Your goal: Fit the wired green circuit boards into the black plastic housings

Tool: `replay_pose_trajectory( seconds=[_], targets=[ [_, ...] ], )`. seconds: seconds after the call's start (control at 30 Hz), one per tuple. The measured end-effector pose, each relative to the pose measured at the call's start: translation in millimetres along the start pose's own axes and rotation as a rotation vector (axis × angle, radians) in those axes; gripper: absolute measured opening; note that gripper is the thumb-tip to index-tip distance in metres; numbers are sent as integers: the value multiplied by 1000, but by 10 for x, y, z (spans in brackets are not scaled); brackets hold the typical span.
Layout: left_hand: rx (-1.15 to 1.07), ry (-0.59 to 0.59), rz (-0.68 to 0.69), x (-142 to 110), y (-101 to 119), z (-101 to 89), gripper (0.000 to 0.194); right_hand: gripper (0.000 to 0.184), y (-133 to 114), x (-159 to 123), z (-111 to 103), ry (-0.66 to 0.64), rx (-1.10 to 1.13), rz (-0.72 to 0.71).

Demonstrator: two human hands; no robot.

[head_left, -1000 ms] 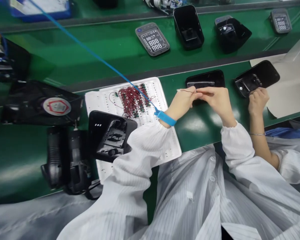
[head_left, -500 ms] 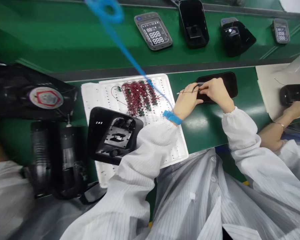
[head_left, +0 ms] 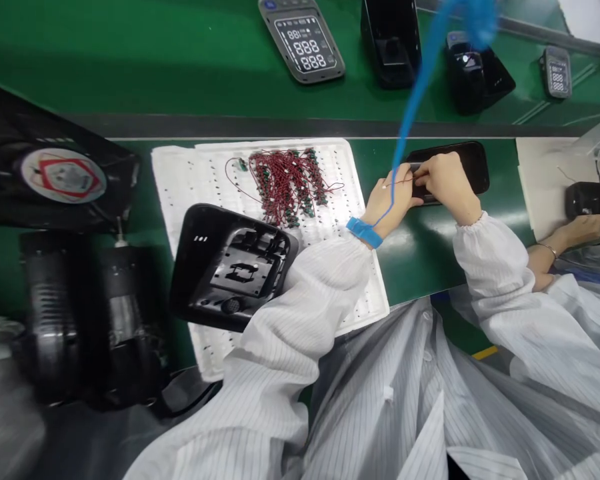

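A black plastic housing (head_left: 475, 163) lies on the green bench under both my hands. My left hand (head_left: 387, 203), with a blue wrist strap (head_left: 364, 232), grips the housing's left end, thumb along its near edge; some fingers are hidden. A thin dark red wire (head_left: 401, 181) runs across the back of that hand. Over the housing, my right hand (head_left: 447, 183) pinches the wire's end between thumb and fingertips. What sits at that end is too small to make out. To the left, a bundle of red wires with small green boards (head_left: 287, 183) lies on a white foam tray (head_left: 173, 177).
Another black housing (head_left: 230, 267) rests on the tray beside my left sleeve. Black assemblies (head_left: 60, 173) stand at the left. Display panels (head_left: 307, 43) and black shells (head_left: 391, 47) line the back ledge. A co-worker's hand (head_left: 583, 230) touches a black part (head_left: 593, 200) at right.
Both hands have come down from holding the wire above the bench to the housing. The left let go of the wire and took the housing. The co-worker's hand moved right; the view shifted.
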State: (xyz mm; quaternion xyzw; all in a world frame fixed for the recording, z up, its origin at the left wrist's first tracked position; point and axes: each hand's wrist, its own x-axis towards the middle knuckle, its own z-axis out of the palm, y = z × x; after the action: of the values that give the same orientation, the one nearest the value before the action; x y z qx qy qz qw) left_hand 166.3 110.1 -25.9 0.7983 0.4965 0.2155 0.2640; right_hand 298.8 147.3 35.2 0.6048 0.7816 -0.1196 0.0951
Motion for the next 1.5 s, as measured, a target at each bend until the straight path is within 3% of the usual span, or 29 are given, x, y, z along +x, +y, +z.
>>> replay_pose_trajectory(
  seconds=[0.3,0.5,0.63,0.93,1.1,1.3,1.4,1.5],
  targets=[
    [-126,38,3,24,-67,85,48,20,153,189,157,134,64,-44],
    [-111,8,15,37,-75,74,47,29,173,420,53,-28,-8,-20],
    [-13,-15,19,14,-59,32,38,26,164,437,59,6,-6,27],
    [184,26,36,-32,-14,-4,29,12,444,116,123,144,333,-133],
    [300,-95,1,-10,96,-117,38,7,603,-70,58,241,473,-140],
    [186,-235,43,134,54,-190,42,18,766,-565,36,442,333,44],
    [139,-259,71,271,106,-108,43,25,775,-881,142,550,229,185],
    [82,-264,106,491,288,73,41,28,704,-1136,354,667,249,221]
  ],
)
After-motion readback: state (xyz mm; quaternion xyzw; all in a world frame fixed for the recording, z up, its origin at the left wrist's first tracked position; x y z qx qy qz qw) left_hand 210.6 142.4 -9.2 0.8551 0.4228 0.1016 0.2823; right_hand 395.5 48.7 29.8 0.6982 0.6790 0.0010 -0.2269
